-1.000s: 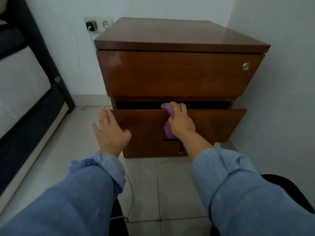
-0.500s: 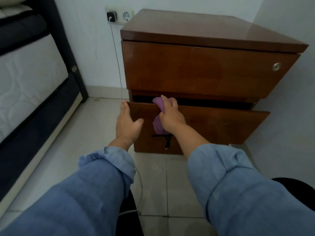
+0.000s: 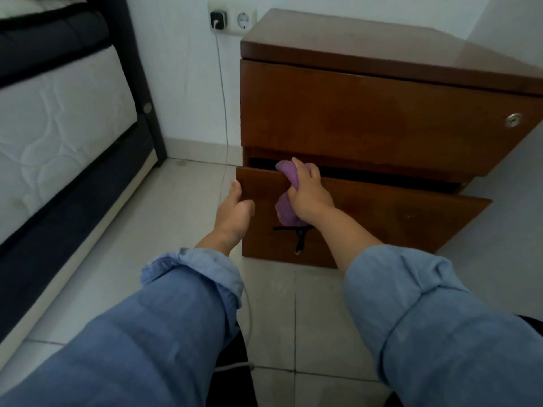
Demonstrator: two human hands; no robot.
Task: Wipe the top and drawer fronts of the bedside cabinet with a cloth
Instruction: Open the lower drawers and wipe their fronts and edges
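A brown wooden bedside cabinet stands against the white wall. Its upper drawer front is closed and carries a small round lock at the right. The lower drawer is pulled out a little, with a dark gap above it. My right hand grips a purple cloth over the top edge of the lower drawer, near its left end. My left hand is flat and empty, fingers against the drawer's left corner. A black strap handle hangs just below the cloth.
A bed with a white mattress and dark frame runs along the left. A wall socket holds a charger, and its white cable drops to the tiled floor beside the cabinet. White wall closes the right side.
The view has swung left, so the cabinet sits further right. My right hand with the cloth has slid left along the lower drawer's top edge. My left hand has closed in on the drawer's left corner.
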